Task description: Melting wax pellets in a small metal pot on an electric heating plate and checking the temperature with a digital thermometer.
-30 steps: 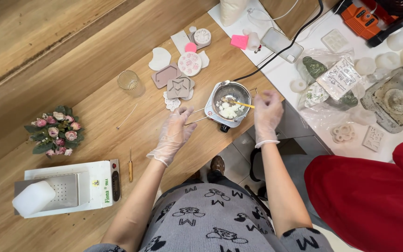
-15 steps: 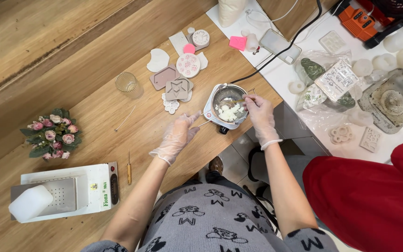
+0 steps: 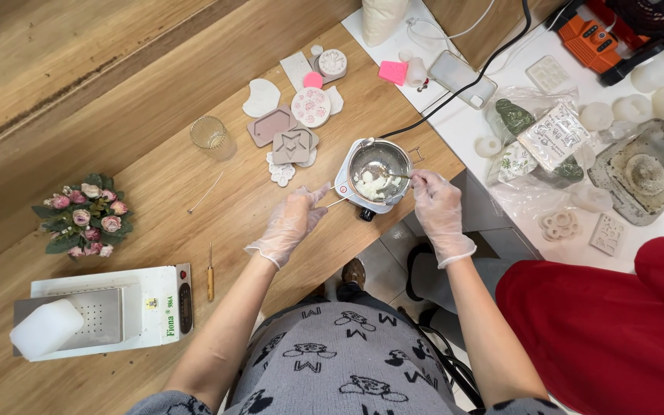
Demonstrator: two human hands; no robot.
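Observation:
A small metal pot (image 3: 379, 163) with white wax chunks stands on a little white hot plate (image 3: 347, 190) near the wooden table's edge. My right hand (image 3: 438, 209), in a clear glove, pinches a thin stick or spoon (image 3: 387, 175) that reaches into the pot. My gloved left hand (image 3: 292, 221) rests beside the pot's wire handle (image 3: 329, 204), fingers spread toward it; I cannot tell whether it touches the handle.
Several silicone moulds (image 3: 295, 123) and a glass cup (image 3: 210, 135) lie behind the pot. A flower bunch (image 3: 82, 218), a white machine with a wax block (image 3: 101, 313) and an awl (image 3: 210, 278) sit at left. A person in red (image 3: 609, 323) stands at right by a cluttered white table (image 3: 578, 131).
My right hand came down from above the pot's right side, closed on the stick and now stirs lower in the pot. The left hand barely shifted.

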